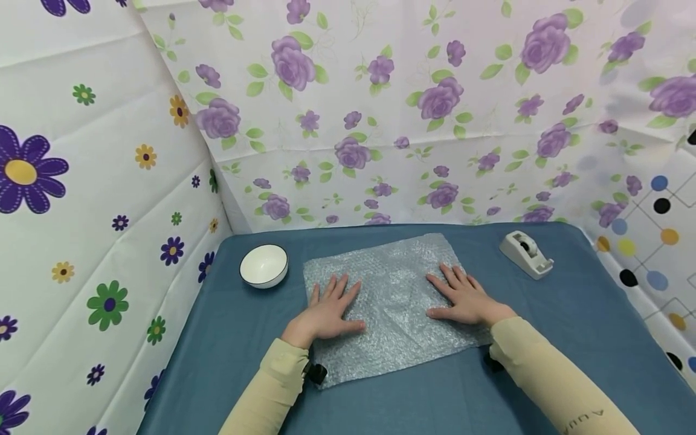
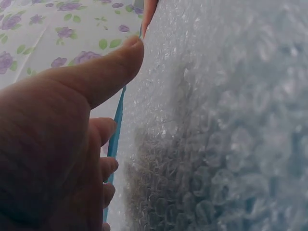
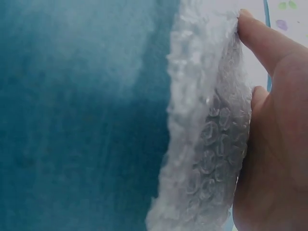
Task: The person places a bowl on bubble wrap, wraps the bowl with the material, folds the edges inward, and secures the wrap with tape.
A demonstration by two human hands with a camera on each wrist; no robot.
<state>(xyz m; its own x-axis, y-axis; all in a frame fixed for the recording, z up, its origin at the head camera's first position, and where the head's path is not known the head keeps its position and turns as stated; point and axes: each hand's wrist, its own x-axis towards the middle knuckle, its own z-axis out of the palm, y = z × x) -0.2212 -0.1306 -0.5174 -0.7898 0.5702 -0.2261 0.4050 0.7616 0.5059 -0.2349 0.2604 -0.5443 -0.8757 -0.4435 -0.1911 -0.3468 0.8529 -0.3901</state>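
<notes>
A sheet of clear bubble wrap (image 1: 397, 302) lies spread on the blue-covered table, set at a slight slant. My left hand (image 1: 328, 311) rests on its left part with fingers spread and straight. On the right part lies my right hand (image 1: 462, 299), palm down, its fingers also spread. In the left wrist view the thumb (image 2: 115, 67) stretches over the bubbly surface of the wrap (image 2: 216, 144). The right wrist view shows the wrap's near edge (image 3: 187, 120) beside my right hand (image 3: 279, 130).
A white bowl (image 1: 264, 266) with a dark rim stands left of the wrap. At the right back sits a white tape dispenser (image 1: 526, 254). The blue tablecloth (image 1: 413, 405) covers the table, and flowered curtains (image 1: 348, 121) hang behind it and at the sides.
</notes>
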